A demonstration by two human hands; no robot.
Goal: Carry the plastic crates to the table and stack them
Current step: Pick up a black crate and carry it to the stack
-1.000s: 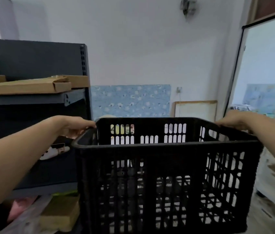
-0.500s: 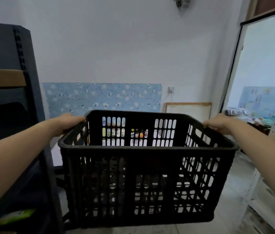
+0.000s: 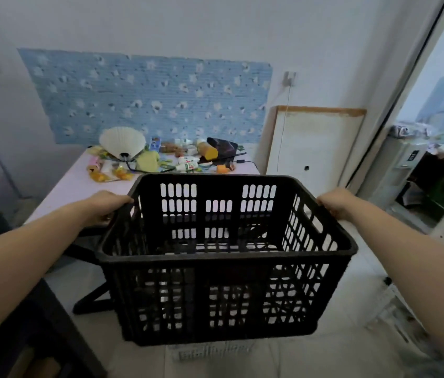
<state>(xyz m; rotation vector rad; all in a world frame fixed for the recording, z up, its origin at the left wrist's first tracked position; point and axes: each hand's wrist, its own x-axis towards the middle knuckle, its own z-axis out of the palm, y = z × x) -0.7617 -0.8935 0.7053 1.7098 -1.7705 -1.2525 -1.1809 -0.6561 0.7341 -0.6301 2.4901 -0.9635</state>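
Head view: cluttered pink table (image 3: pixel 62 192) against blue-patterned wall (image 3: pixel 144 99), black crate (image 3: pixel 201 271) nearer.

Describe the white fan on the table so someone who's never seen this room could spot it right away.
Find the blue patterned panel on the far wall; below it stands a pale table cluttered along its back. At the clutter's left end is the fan, the only white, ribbed, shell-shaped thing there.

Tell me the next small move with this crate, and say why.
Probably carry the black crate forward and a little left, over the bare near part of the table. The left hand and right hand grip its side rims, it is held in the air, not yet set down, and clutter fills only the far end.
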